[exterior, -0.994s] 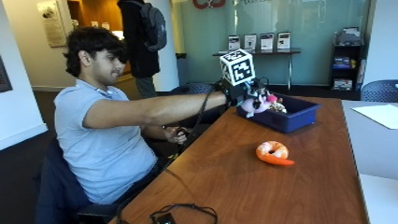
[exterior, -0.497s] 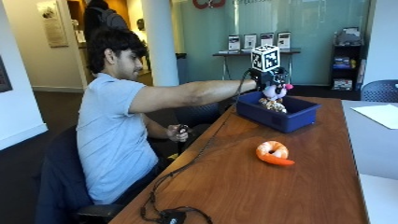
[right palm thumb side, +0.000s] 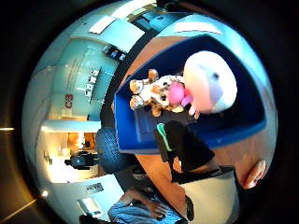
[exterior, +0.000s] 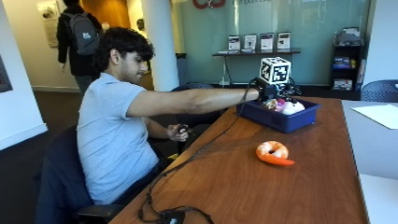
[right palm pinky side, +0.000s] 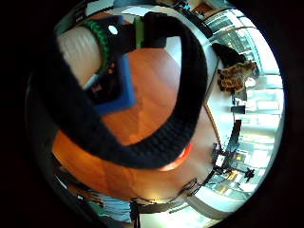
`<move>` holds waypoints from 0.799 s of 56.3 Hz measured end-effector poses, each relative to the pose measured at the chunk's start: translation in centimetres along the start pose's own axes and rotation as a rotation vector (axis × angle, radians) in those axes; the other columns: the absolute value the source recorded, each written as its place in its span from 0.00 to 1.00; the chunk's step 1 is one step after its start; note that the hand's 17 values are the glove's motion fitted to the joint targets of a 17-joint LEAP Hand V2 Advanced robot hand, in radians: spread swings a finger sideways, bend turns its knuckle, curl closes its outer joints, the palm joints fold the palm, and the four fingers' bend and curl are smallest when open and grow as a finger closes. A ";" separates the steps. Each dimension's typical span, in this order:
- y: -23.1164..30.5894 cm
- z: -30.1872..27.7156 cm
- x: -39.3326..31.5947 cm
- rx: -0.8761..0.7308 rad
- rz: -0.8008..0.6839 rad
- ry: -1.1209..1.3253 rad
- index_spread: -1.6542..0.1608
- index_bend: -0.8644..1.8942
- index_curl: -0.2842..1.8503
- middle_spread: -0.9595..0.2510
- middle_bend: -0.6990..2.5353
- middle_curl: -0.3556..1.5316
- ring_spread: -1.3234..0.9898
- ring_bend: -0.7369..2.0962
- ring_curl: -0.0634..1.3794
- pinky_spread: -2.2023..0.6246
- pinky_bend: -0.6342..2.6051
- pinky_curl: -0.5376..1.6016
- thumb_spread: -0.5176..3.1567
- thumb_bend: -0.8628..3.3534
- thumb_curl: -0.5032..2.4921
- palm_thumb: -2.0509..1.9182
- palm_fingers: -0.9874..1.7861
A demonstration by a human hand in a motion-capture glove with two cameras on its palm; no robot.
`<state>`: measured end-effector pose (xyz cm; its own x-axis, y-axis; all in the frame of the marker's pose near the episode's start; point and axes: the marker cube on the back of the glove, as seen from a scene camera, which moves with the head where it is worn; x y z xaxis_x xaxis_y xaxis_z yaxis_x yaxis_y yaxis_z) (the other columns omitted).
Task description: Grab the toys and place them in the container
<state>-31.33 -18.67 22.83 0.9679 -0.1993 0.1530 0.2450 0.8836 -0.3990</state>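
In the outside view my gloved right hand (exterior: 268,88) hangs over the near left corner of the blue bin (exterior: 283,120) at the far end of the wooden table. It holds nothing, and its fingers (right palm thumb side: 184,149) are relaxed above the bin's rim (right palm thumb side: 126,135). Inside the bin lie a white and pink plush (exterior: 290,107) (right palm thumb side: 208,84) and, beside it, a striped tiger plush (right palm thumb side: 152,95). An orange toy (exterior: 272,153) lies on the table in front of the bin, apart from the hand.
The wooden table (exterior: 249,186) runs from the bin toward the camera. A black cable ends at a small device (exterior: 171,215) by its near edge. A white table with a paper (exterior: 379,114) adjoins on the right. The bare left hand (exterior: 177,133) stays below the table edge.
The hand carried the white and pink plush over the bin, lowered and let it go. The plush now lies in the bin.
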 end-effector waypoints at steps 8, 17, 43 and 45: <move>4.5 -0.3 5.9 -0.087 0.106 0.035 0.73 0.37 0.26 0.80 0.25 0.35 0.56 0.33 0.24 0.79 0.54 0.42 0.53 0.21 0.28 0.52 0.29; 10.2 3.1 13.6 -0.273 0.279 0.060 0.73 0.38 0.27 0.80 0.25 0.33 0.56 0.32 0.24 0.80 0.52 0.41 0.54 0.21 0.28 0.53 0.30; 14.5 9.6 19.7 -0.253 0.286 -0.039 0.72 0.37 0.26 0.81 0.27 0.31 0.57 0.39 0.24 0.78 0.53 0.41 0.58 0.24 0.28 0.59 0.41; 14.5 9.7 19.6 -0.203 0.271 -0.021 0.71 0.38 0.26 0.81 0.28 0.32 0.56 0.44 0.27 0.77 0.52 0.40 0.59 0.25 0.29 0.60 0.46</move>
<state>-9.31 -5.64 28.79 0.9985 0.0418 0.0343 -0.0129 0.8007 -0.5990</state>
